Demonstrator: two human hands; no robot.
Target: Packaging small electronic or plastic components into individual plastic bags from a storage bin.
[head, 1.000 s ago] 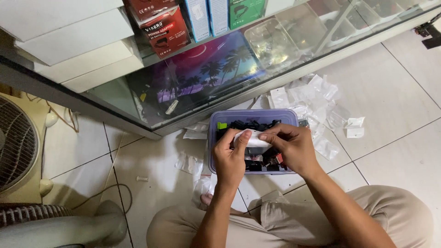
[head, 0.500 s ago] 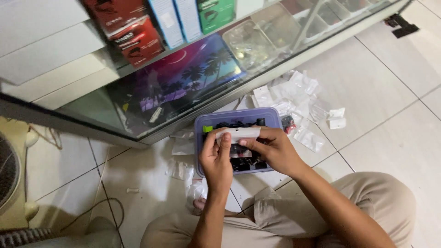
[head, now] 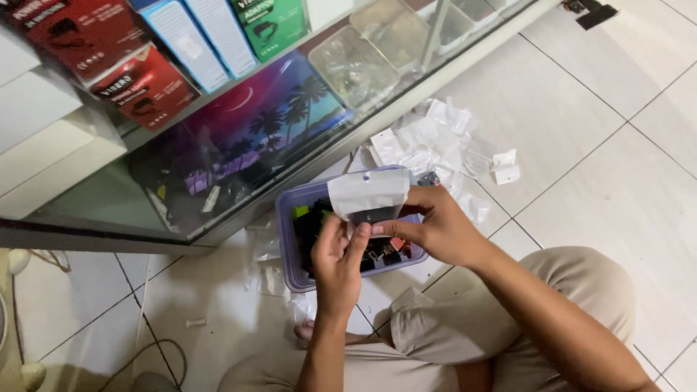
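White tiled floor, glass display case, hands gripping clear packet

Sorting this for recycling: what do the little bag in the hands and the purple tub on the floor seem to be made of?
The little bag looks like thin soft plastic film, white and glossy at the top, clear lower down where a dark part shows through. The purple tub looks like moulded rigid plastic, semi-translucent lilac with a smooth rounded rim.

black part inside pouch: blurred
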